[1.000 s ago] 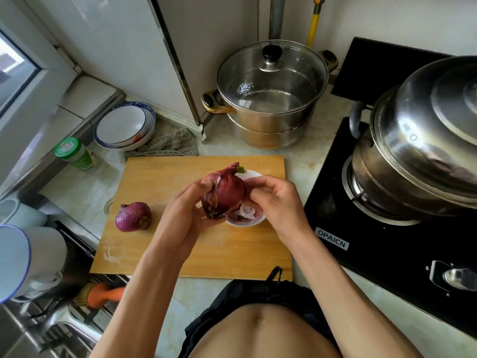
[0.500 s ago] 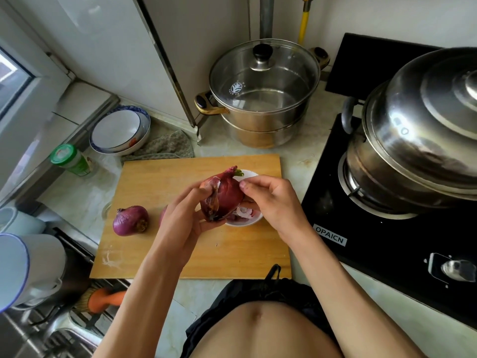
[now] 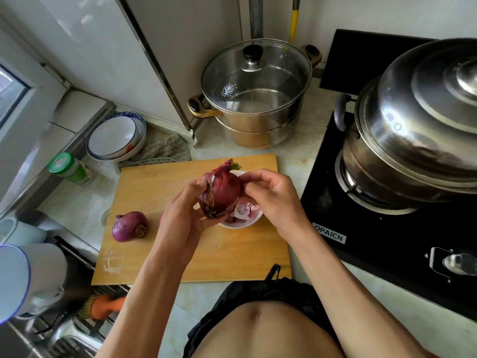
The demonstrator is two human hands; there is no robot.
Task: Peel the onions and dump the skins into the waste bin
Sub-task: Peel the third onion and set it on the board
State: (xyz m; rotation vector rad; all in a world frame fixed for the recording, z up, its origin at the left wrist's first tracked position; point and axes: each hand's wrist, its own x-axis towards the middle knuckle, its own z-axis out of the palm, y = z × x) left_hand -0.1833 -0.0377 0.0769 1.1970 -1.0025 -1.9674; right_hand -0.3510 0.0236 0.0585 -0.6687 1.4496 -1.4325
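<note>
Fingers of the left hand (image 3: 180, 223) curl around a glossy red onion (image 3: 223, 193) held above a small white bowl (image 3: 241, 223), while the right hand (image 3: 271, 200) pinches papery skin at its side. Most of the bowl and its pale purple scraps are hidden behind the onion. A second, duller onion (image 3: 129, 226) lies on the smooth wooden cutting board (image 3: 160, 187), well apart from the hands.
</note>
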